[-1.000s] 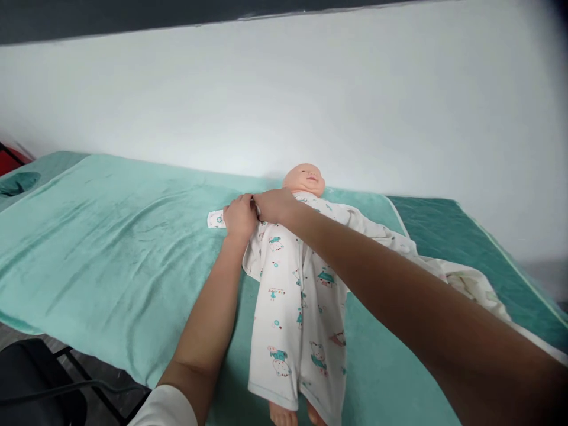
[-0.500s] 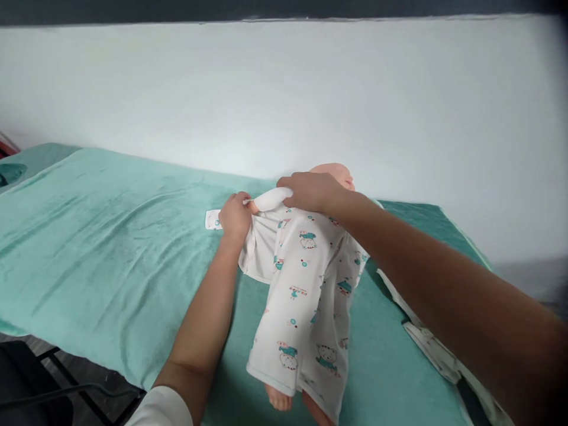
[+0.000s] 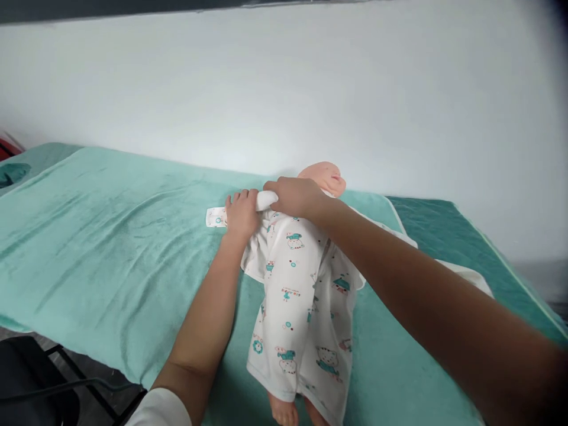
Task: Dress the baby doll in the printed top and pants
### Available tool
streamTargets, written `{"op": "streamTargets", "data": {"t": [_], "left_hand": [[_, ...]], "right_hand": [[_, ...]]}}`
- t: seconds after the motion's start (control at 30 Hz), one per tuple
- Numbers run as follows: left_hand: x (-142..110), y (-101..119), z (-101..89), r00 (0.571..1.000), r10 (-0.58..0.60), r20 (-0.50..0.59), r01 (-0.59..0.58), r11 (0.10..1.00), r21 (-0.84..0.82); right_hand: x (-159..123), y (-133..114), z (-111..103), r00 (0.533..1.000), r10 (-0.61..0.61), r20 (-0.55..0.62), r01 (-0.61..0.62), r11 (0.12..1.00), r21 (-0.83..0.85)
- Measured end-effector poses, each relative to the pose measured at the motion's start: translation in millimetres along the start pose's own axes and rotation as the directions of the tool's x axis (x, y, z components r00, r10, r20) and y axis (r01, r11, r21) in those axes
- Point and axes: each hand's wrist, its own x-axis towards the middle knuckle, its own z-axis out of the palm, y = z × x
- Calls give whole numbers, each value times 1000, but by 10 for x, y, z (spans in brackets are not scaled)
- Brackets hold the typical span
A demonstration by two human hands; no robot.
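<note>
A baby doll lies on a green blanket, its head toward the wall and its bare feet toward me. It wears white baby clothes printed with teal and pink cartoon figures. My left hand is closed around the sleeve at the doll's arm on the left side, and a printed sleeve end sticks out past it. My right hand grips the white sleeve cloth near the doll's shoulder. The doll's arm is hidden between my hands.
The green blanket covers the bed, with wrinkles on the left. A white wall rises behind it. White cloth lies right, partly behind my forearm. At lower left are a black chair-like object and a cable.
My right hand has moved left, closer to my left hand, and the white stretch between them is shorter. Skin-coloured arm that showed beside my left hand is now covered. More of the doll's head shows.
</note>
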Motion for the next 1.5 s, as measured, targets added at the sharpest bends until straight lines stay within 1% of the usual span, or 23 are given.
{"op": "streamTargets", "data": {"t": [0.07,0.13,0.23,0.33,0.37,0.4,0.43,0.47,0.5,0.57,0.63,0.7,0.77,0.8,0.83,0.97,1.0,1.07,1.17,1.3,1.33,1.4,1.5], "left_hand": [[9,11,20,997,73,37,-73,997,-10],[16,12,33,994,93,54,-93,996,-1],[19,-10,42,998,37,52,-39,998,42],[16,-40,44,999,-13,44,10,998,68],[14,-45,43,999,-24,43,21,997,72],[12,-47,41,998,-34,45,31,997,77],[11,-44,39,998,-45,48,40,996,83],[11,-39,37,997,-56,53,51,994,92],[12,-30,36,996,-69,60,63,993,104],[15,-9,35,993,-89,73,79,988,130],[18,13,36,992,-97,76,84,985,152],[15,29,36,993,-103,61,91,982,166],[5,38,34,992,-115,42,106,978,178],[-3,40,32,991,-125,35,117,976,185],[-12,40,29,990,-138,29,130,973,193],[-52,39,8,981,-195,7,189,956,224],[-62,39,2,978,-210,2,203,951,231],[-79,40,-6,974,-225,-3,219,946,240],[-91,40,-6,975,-220,-5,215,949,230],[-92,79,-49,980,-198,28,192,971,140],[-100,111,-88,985,-171,38,167,982,93],[-139,219,-211,996,-81,39,82,996,-26],[-243,504,-462,993,112,29,-105,977,-188]], "right_hand": [[34,-12,31,1000,-5,7,5,1000,4],[30,10,44,1000,1,5,-2,999,54],[-87,113,66,998,25,-55,-14,982,189],[-361,320,195,979,71,-190,-1,939,345],[-477,410,281,963,90,-255,21,915,403],[-597,505,390,931,151,-333,26,881,472],[-715,598,518,884,232,-405,19,848,530],[-823,684,658,841,305,-447,0,826,564],[-918,758,801,808,363,-465,-40,820,571],[-1056,852,1053,739,436,-513,-148,848,508],[-1120,884,1208,704,469,-532,-243,864,440],[-1129,892,1255,701,478,-529,-298,871,392],[-1111,923,1239,706,480,-520,-318,872,373],[-1100,955,1225,701,488,-520,-325,868,377],[-1091,997,1215,688,504,-523,-333,859,389],[-1080,1177,1233,597,615,-515,-375,782,498],[-1081,1200,1245,586,630,-509,-378,769,516],[-1081,1209,1263,587,635,-502,-378,763,524],[-1073,1162,1273,611,632,-477,-401,766,501],[-1059,1123,1273,643,625,-443,-411,770,489],[-1059,1125,1272,648,622,-438,-404,769,494],[-1060,1134,1268,654,621,-433,-391,767,509],[-1064,1144,1257,648,631,-426,-394,757,521]]}}
